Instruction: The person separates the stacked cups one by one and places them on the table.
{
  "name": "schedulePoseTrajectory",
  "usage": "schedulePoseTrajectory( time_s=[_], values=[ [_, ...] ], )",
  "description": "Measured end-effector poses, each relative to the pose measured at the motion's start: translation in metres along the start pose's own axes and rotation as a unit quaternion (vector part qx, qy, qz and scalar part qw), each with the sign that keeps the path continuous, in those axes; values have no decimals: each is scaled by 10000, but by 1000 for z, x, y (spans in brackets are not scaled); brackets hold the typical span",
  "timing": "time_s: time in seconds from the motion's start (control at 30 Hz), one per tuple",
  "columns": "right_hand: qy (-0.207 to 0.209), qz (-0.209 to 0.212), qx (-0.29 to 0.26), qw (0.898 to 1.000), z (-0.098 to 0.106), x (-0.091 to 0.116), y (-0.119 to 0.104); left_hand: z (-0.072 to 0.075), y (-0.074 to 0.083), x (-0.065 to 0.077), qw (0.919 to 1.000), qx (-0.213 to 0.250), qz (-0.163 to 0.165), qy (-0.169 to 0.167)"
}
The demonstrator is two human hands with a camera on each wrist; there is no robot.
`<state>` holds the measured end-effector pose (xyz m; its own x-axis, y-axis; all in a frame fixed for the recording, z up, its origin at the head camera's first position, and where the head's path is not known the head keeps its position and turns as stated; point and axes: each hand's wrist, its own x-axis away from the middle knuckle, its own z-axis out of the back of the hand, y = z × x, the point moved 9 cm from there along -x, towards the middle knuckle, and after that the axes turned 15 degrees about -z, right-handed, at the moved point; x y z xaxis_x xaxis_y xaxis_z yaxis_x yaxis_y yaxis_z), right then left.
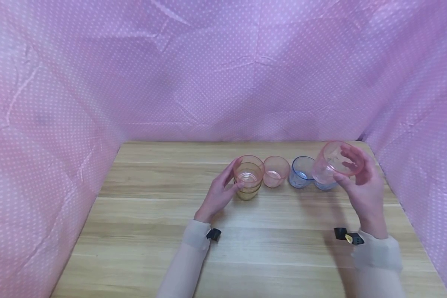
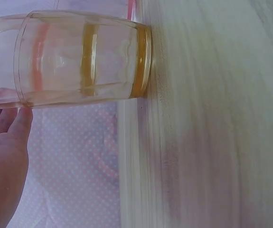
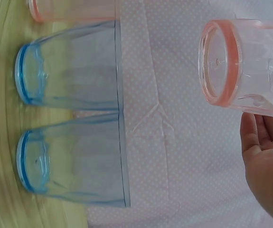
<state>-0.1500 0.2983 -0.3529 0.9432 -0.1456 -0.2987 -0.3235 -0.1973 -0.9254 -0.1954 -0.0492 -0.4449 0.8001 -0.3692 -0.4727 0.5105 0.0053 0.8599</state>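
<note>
My left hand point(image 1: 220, 192) holds the side of a nested stack of clear cups, thumb in front and fingers behind. Yellow cups point(image 1: 247, 194) form the lower part of that stack, and a pink cup point(image 1: 250, 158) sits inside at the top. In the left wrist view the stack's amber base point(image 2: 143, 61) stands on the table. My right hand point(image 1: 366, 188) grips another pink cup point(image 3: 229, 64), raised and tilted above the blue cups. Beside the stack a third pink cup point(image 1: 277, 176) stands upright. Two blue cups point(image 3: 70, 71) stand side by side to its right.
The cups form a row toward the back of the wooden table point(image 1: 152, 231). Pink dotted cloth point(image 1: 223, 74) hangs behind the table and along both sides. Black wrist devices point(image 1: 214, 235) sit at both cuffs.
</note>
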Motion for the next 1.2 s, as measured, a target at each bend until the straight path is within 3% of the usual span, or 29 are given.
schedulePoseTrajectory(
  time_s=[0.37, 0.67, 0.9, 1.2],
  values=[
    [246, -172, -62, 9995, 20, 4, 0, 3, 4, -4, 9992, -272, 258, 112],
    [480, -69, -109, 9988, 42, 1, -3, 1, 5, -7, 9994, -259, 156, 161],
    [1087, -324, -166, 9934, 70, 2, -5, 0, 8, -8, 9997, -128, -26, 227],
    [1341, -489, -42, 9898, 84, 5, -4, 0, 6, -8, 9997, -11, 15, 260]
  ],
)
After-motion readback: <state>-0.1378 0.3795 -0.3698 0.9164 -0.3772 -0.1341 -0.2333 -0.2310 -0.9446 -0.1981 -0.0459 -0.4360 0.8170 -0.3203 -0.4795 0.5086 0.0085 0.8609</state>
